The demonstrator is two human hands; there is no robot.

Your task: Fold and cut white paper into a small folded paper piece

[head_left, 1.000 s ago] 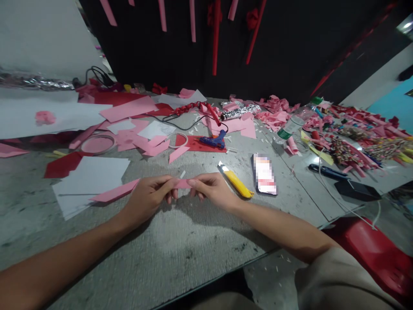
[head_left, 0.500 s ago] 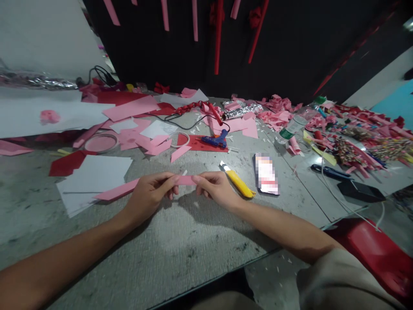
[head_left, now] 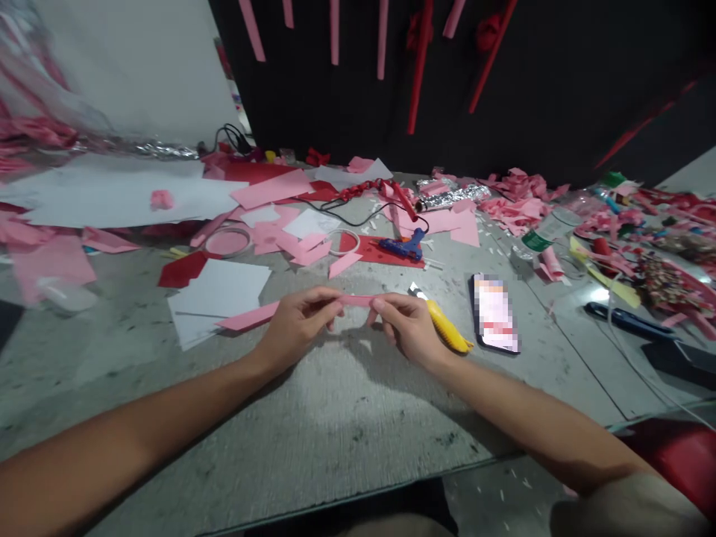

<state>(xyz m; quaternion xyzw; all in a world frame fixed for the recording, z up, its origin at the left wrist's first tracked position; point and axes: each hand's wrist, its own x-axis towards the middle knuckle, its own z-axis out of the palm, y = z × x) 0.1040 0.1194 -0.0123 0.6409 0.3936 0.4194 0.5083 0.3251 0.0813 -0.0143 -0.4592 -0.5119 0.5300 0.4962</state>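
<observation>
A narrow pink paper strip (head_left: 358, 300) stretches between my two hands above the table. My left hand (head_left: 302, 321) pinches it between thumb and fingers, and a longer pink length comes out behind that hand over white paper sheets (head_left: 224, 294). At the strip's right end, my right hand (head_left: 406, 321) grips it between thumb and forefinger. The span between the hands looks thin, seen nearly edge-on. Close beside my right hand lies a yellow utility knife (head_left: 447, 326), its blade end pointing away from me. A phone (head_left: 496, 313) with a lit, blurred screen rests farther right.
Behind the hands, a blue glue gun (head_left: 403, 245) lies on red material (head_left: 363, 250). Pink scraps (head_left: 517, 201), a plastic bottle (head_left: 551, 230) and a tape roll (head_left: 228, 240) crowd the back. Dark blue pliers-like tool (head_left: 632, 319) lies right. The table edge (head_left: 358, 498) runs nearest me.
The view has swung left, so everything sits farther right in the picture. The strip between my hands has tilted and now looks thinner. Both hands still hold it.
</observation>
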